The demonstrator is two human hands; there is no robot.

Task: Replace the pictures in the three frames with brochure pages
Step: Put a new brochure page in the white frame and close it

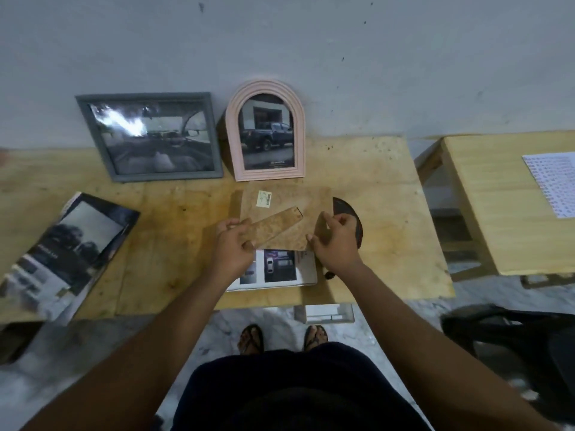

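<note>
The left hand (231, 244) grasps the strut (273, 225) of a backboard (289, 203) with curled fingers. The right hand (337, 241) pinches the board's right edge. The board is held above a brochure page (278, 265) on the bench (373, 181). A grey frame (143, 95) and a pink frame (231, 135) lean on the wall.

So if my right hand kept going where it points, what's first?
Your right hand would likely reach the pink arched frame beyond the board it holds; depth is unclear.
</note>
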